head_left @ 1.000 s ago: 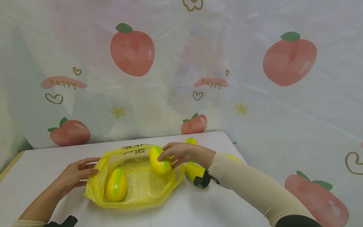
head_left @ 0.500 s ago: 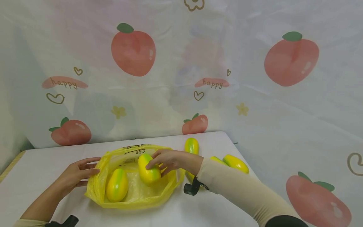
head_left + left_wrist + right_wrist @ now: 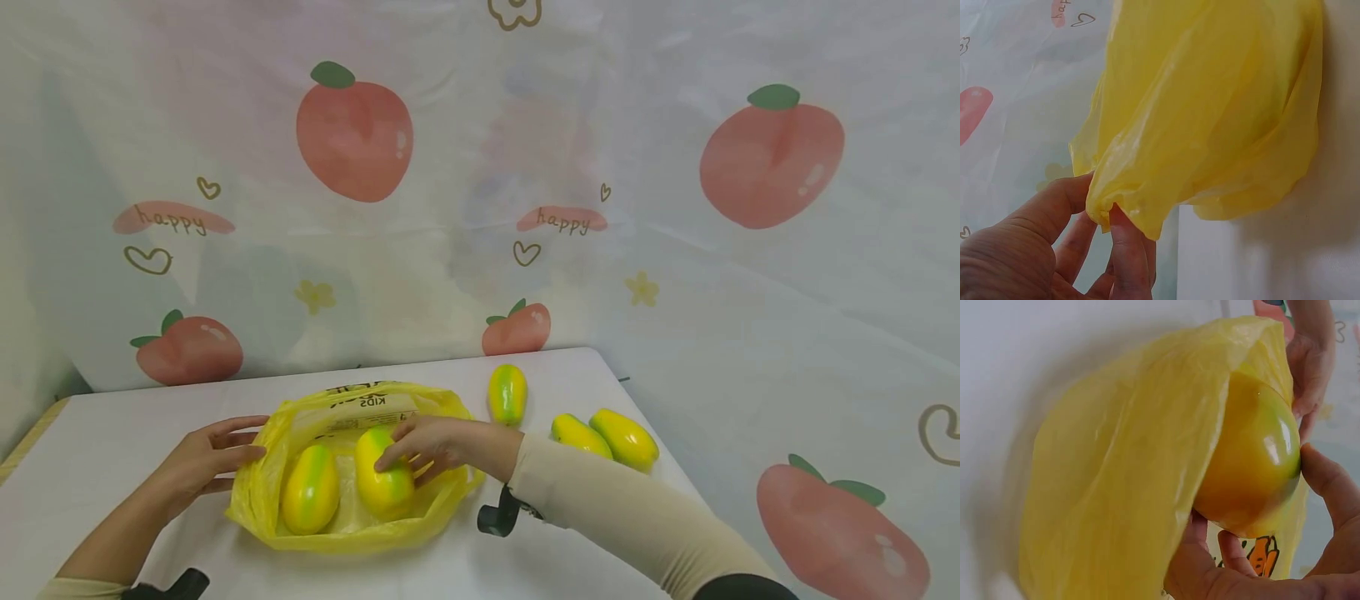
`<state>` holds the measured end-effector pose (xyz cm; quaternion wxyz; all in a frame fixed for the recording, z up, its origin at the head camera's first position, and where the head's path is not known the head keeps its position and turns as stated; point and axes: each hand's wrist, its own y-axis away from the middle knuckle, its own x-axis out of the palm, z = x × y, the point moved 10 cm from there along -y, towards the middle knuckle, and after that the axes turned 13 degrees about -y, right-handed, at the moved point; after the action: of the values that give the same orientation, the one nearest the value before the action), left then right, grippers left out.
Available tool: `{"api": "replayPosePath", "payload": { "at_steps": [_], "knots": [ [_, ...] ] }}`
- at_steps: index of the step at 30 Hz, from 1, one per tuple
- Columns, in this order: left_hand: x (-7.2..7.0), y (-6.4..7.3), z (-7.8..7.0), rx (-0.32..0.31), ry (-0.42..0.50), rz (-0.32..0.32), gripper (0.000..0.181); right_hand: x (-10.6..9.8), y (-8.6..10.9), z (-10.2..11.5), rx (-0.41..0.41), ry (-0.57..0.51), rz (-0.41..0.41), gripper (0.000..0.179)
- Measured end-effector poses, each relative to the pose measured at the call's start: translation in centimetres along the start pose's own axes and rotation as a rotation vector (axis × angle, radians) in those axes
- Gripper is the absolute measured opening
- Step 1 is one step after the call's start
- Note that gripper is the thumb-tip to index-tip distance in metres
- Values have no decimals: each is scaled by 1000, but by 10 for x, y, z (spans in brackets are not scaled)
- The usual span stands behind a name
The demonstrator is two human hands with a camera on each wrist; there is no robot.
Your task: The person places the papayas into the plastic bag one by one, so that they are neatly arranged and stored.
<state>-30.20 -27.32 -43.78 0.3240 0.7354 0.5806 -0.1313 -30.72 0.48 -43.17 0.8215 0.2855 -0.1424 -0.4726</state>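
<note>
A yellow plastic bag [image 3: 375, 537] lies on the table with its mouth open toward me. My left hand [image 3: 197, 458] is at its left side; in the left wrist view, thumb and finger pinch a gathered bit of the plastic. One yellow-green mango [image 3: 310, 490] rests inside on the left. My right hand [image 3: 435, 446] reaches into the bag's mouth and holds a second mango [image 3: 382, 483], fingers and thumb around its upper right side. Seen from the right wrist, this mango [image 3: 1254, 462] is partly covered by the bag's edge.
One mango [image 3: 507, 394] lies behind the right hand on the white table [image 3: 420, 575]. Two more mangoes [image 3: 628, 439] sit together near the table's right edge, beyond the forearm. A peach-printed cloth [image 3: 450, 167] hangs behind the table.
My right hand has moved left and down, carrying its mango from the bag's right rim to inside, beside the first one. The left hand keeps its place at the bag.
</note>
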Motion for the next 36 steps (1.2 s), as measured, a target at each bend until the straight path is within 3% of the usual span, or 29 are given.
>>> {"api": "replayPosePath", "payload": {
  "at_steps": [9,19,29,36],
  "knots": [
    [-1,0,0,-3,-6,2,76,18,-3,-8,-16,-39,45,54],
    [-2,0,-1,-5,-11,-2,77,32,-5,-16,32,-66,67,50],
    [-1,0,-1,-13,-1,1,77,37,-10,-23,50,-87,65,57],
    [-1,1,-1,1,1,4,76,41,-11,-27,52,-95,72,51]
  ]
}}
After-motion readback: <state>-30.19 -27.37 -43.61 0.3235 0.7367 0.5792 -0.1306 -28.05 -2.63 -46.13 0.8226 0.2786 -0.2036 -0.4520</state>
